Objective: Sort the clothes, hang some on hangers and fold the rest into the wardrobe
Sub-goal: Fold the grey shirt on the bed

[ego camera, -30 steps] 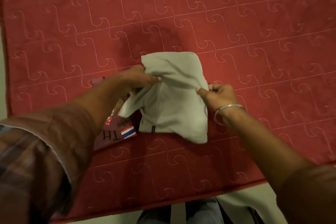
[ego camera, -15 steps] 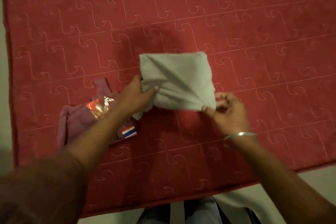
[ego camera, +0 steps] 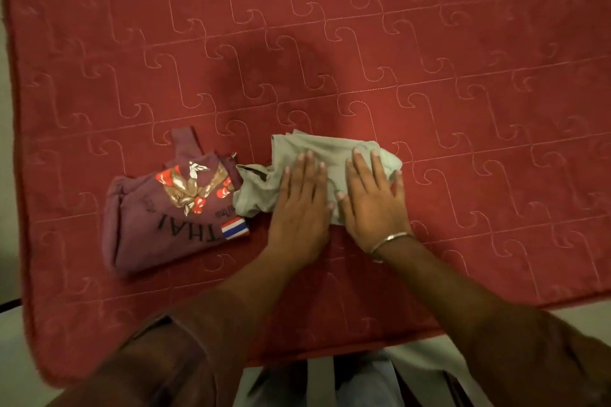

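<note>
A pale grey-green garment (ego camera: 325, 155) lies folded into a small bundle on the red quilted bedspread (ego camera: 330, 43). My left hand (ego camera: 301, 205) rests flat on its left half, fingers spread. My right hand (ego camera: 370, 198), with a silver bangle on the wrist, lies flat on its right half. Both palms press the cloth down; neither grips it. A loose flap of the garment sticks out to the left of my left hand. Just left of it lies a folded maroon shirt (ego camera: 155, 228) with a printed picture, dark letters and a small striped flag.
The bedspread's near edge (ego camera: 330, 349) runs just below my forearms, with pale bedding and my legs beyond it. Its left edge (ego camera: 20, 241) borders a pale floor or sheet. The far part of the spread is bare red cloth.
Both hands held the grey-green garment up by its lower corners; now it lies folded on the bedspread and both hands are flat on top of it.
</note>
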